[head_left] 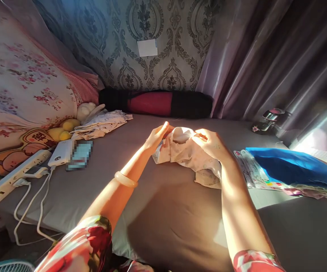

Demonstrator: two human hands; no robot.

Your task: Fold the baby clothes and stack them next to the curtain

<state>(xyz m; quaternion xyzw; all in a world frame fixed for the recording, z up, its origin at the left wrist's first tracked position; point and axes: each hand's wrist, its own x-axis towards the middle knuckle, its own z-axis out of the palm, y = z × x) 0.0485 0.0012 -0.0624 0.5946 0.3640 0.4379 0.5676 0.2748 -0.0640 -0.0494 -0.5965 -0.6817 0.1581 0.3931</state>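
A small white printed garment (186, 153), like a baby's top, is spread between my two hands just above the grey bed sheet. Its round opening, perhaps the neck, faces up toward me. My left hand (160, 136) is closed on the left edge of this opening, thumb up, the other fingers partly hidden behind the cloth. My right hand (208, 142) pinches the opening's right edge between thumb and fingers. The lower part of the garment hangs toward the right forearm and rests on the sheet.
Folded clothes with a blue piece (290, 166) on top lie at right. Left are a crumpled printed cloth (103, 122), a phone-like blurred item (79, 155), a white power bank (62, 153) and a power strip (13, 179) with cables. A dark red-and-black roll (152, 103) lies against the wall.
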